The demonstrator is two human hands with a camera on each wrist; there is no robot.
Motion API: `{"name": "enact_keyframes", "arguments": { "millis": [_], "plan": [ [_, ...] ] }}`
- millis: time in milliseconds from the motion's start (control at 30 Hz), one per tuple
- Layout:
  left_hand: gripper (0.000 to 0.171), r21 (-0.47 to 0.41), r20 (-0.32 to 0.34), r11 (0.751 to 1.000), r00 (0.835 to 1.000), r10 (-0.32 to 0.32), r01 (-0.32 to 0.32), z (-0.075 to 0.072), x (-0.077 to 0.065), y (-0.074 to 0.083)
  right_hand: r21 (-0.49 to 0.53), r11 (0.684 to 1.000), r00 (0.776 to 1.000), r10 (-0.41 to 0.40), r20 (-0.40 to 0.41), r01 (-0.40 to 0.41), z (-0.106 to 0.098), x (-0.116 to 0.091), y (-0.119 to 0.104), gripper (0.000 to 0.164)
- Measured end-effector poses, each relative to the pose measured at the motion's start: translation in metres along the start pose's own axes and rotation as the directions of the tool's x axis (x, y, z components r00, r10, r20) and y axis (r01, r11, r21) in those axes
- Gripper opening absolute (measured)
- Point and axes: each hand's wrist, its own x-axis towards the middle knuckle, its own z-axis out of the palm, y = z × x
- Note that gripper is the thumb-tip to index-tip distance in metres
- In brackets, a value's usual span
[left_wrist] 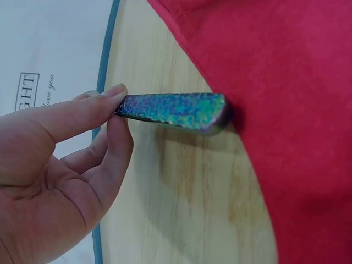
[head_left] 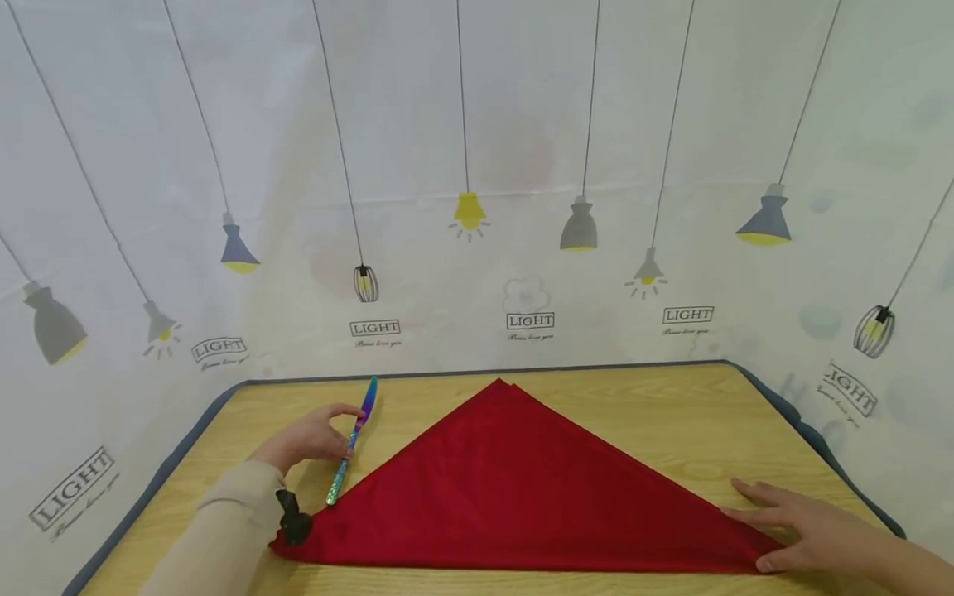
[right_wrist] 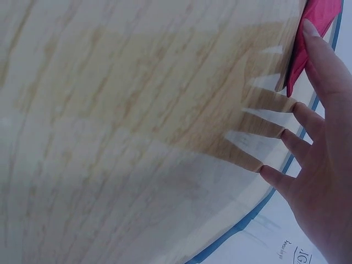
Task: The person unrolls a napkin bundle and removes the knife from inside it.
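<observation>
A red cloth (head_left: 514, 488) lies folded in a triangle, its peak pointing away from me. To its left, my left hand (head_left: 316, 434) pinches an iridescent table knife (head_left: 339, 480) between thumb and fingers, blade pointing away. The textured blue-green handle (left_wrist: 170, 110) sticks out past the fingertips toward the cloth's edge in the left wrist view. At the cloth's right corner, my right hand (head_left: 816, 530) rests with spread fingers, the thumb by the red tip (right_wrist: 319, 19) and the other fingertips on the tabletop.
The wood-grain table (head_left: 633, 406) has a dark blue edge (head_left: 190, 439). A white backdrop (head_left: 417, 149) printed with hanging lamps surrounds its back and sides. A black object (head_left: 294, 521) at my left wrist overlaps the cloth's left corner.
</observation>
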Motion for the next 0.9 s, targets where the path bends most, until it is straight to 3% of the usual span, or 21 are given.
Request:
{"name": "enact_keyframes", "arguments": {
  "millis": [200, 567, 900],
  "plan": [
    [0.065, 0.077, -0.045, 0.997, 0.999, -0.004, 0.008, -0.003, 0.007, -0.004, -0.003, 1.0, 1.0, 0.01, 0.011, -0.009, -0.002, 0.002, -0.001, 0.058],
    [0.061, 0.077, -0.08, 0.996, 0.996, -0.033, 0.039, -0.004, 0.007, -0.004, 0.009, 1.0, 1.0, 0.007, 0.001, -0.008, -0.004, 0.001, -0.004, 0.057],
    [0.06, 0.182, -0.108, 0.982, 0.994, -0.033, 0.052, -0.001, 0.016, -0.006, 0.011, 1.0, 1.0, 0.015, 0.006, -0.016, -0.001, -0.002, -0.002, 0.058]
  ]
}}
